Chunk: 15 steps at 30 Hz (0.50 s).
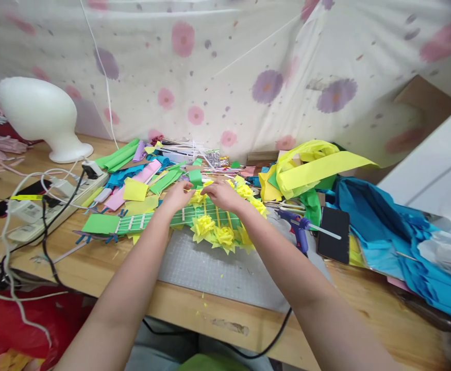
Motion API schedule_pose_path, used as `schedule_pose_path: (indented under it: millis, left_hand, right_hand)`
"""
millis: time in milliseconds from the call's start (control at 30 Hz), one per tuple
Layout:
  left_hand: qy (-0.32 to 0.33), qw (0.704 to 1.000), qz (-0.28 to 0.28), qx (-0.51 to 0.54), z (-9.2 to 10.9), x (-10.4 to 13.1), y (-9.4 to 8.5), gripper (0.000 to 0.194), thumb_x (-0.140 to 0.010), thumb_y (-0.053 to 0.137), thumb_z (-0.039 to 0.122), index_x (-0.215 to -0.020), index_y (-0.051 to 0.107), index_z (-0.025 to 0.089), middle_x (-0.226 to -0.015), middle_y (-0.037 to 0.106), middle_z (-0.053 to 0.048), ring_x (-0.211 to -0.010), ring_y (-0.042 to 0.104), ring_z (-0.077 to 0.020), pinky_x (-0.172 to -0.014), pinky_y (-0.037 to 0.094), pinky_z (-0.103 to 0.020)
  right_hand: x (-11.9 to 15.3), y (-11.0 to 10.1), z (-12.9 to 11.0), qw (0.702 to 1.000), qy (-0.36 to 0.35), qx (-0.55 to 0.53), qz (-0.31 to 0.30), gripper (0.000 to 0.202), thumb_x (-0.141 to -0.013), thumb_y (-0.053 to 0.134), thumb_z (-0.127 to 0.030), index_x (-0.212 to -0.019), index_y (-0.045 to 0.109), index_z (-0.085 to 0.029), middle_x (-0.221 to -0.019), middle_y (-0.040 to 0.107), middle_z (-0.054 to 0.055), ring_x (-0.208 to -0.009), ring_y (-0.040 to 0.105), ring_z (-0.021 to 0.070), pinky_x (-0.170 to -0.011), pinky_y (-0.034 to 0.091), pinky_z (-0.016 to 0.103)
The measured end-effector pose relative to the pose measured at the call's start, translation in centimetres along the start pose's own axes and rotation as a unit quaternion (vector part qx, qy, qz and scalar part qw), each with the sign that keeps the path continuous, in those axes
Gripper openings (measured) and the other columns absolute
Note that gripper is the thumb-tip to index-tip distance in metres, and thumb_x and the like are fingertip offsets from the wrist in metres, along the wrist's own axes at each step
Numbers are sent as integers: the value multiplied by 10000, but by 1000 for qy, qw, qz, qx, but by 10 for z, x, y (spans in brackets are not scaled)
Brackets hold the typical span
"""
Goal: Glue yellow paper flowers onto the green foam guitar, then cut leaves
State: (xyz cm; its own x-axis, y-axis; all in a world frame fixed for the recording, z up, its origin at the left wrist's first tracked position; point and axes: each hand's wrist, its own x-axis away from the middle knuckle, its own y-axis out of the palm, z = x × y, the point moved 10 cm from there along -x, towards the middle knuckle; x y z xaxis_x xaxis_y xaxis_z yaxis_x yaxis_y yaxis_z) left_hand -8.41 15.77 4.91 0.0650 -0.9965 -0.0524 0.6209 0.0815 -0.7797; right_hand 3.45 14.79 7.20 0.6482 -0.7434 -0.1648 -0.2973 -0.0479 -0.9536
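Your left hand [179, 196] and right hand [221, 195] were both at a yellow flower [197, 198] on the upper edge of the guitar-shaped piece [188, 216]. The step in hand was judged to be placing or adjusting that flower; the next move appeared to call for light, steady fingertip pressure. Your fingers were curled inward; whether they gripped the petals could not be told. The piece lay mid-frame, partly over the grey mat [210, 273], its long axis nearly horizontal, green head [100, 224] pointing left, flowered body right of centre.
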Motion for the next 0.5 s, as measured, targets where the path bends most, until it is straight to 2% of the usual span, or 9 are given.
schedule_pose_path:
  millis: [133,267,367,433,500]
  left_hand:
    - [-5,1000,8,22,0,-1,13,196,-738,585,288,-901,640,194,-964,688,-41,-851,628,-178,-779,466,-286]
    - [11,999,23,45,0,-2,16,145,-710,607,255,-832,660,196,-911,697,-32,-808,626,-175,-756,471,-284]
    - [38,997,41,57,2,-3,18,122,-702,615,254,-800,669,204,-908,695,-28,-815,622,-174,-764,471,-287]
    - [52,996,54,58,2,-1,19,111,-704,614,255,-782,674,203,-906,692,-34,-829,618,-180,-774,471,-298]
    - [64,994,64,58,2,1,19,116,-717,603,256,-786,677,199,-916,689,-41,-861,612,-187,-790,469,-308]
  right_hand:
    - [11,-16,7,998,-1,-48,38,335,-824,423,-121,-1048,652,-222,-1068,662,42,-1046,520,222,-916,374,379]
    - [46,-47,38,977,50,-138,156,288,-829,435,-184,-1024,644,-219,-1087,644,46,-1066,520,208,-932,380,372]
    - [89,-58,81,932,147,-202,263,263,-819,440,-245,-973,647,-199,-1040,654,65,-1030,546,217,-912,394,379]
    - [121,-54,106,891,215,-237,321,264,-817,437,-297,-943,642,-188,-1002,657,76,-960,576,220,-876,412,386]
    - [147,-45,122,857,258,-265,360,285,-819,441,-363,-927,634,-183,-977,658,78,-928,584,219,-859,416,385]
